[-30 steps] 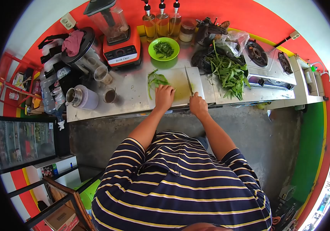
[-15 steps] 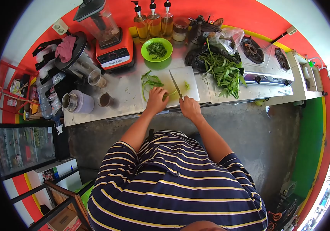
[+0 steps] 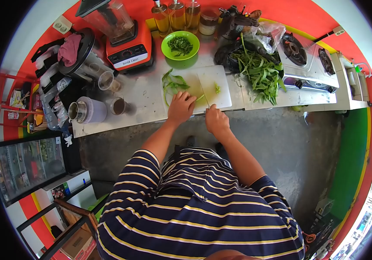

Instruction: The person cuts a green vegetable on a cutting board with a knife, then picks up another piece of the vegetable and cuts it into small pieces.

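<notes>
My right hand (image 3: 217, 119) is closed round the handle of a knife (image 3: 202, 88), at the near edge of a white cutting board (image 3: 225, 99). The thin blade points away from me, edge-on over the board. My left hand (image 3: 181, 106) lies curled on the board, its fingers holding down leafy green stems; one stem end (image 3: 201, 97) pokes out towards the blade. More of the leafy greens (image 3: 173, 82) spread beyond that hand at the left. To the right of the knife sits a small heap of chopped stem pieces (image 3: 217, 89).
Behind the board stands a green bowl (image 3: 196, 43) of chopped greens. A large bunch of leafy greens (image 3: 262, 80) lies right, beside a gas stove (image 3: 309, 78). Leftward are a red blender (image 3: 130, 54), a cup of brown liquid (image 3: 118, 106) and a metal-mouthed container (image 3: 92, 109).
The knife blade has turned from slanted with its flat side showing to nearly upright and edge-on. The view has shifted slightly; both hands remain at the board.
</notes>
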